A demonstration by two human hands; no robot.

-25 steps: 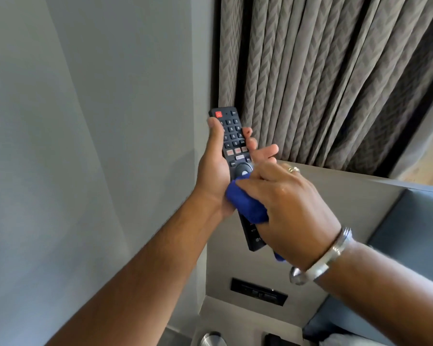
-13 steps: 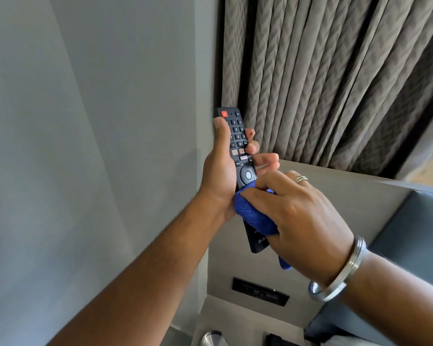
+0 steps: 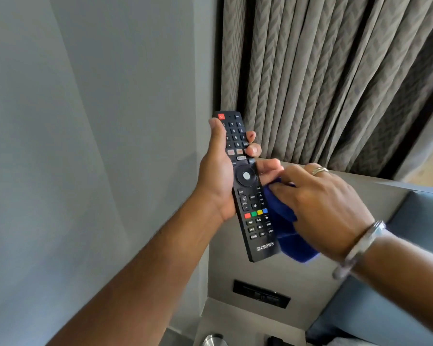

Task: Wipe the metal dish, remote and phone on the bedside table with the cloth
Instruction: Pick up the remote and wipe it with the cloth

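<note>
My left hand point(image 3: 216, 176) grips a long black remote point(image 3: 246, 193) upright in front of me, thumb along its left edge and fingers wrapped round its right side. The whole button face shows. My right hand point(image 3: 318, 206) holds a bunched blue cloth point(image 3: 289, 228) just off the remote's lower right edge. At the bottom edge, the rim of the metal dish point(image 3: 214, 340) shows on the bedside table point(image 3: 235, 323), with a dark object point(image 3: 276, 342), possibly the phone, beside it.
A grey wall fills the left. Patterned curtains point(image 3: 323, 78) hang behind. A grey headboard panel with a dark socket strip point(image 3: 260, 293) stands above the table. A blue padded headboard point(image 3: 395, 295) lies to the right.
My right hand has slid the cloth off the remote's lower face to its right side, uncovering the buttons. My left hand keeps the same grip.
</note>
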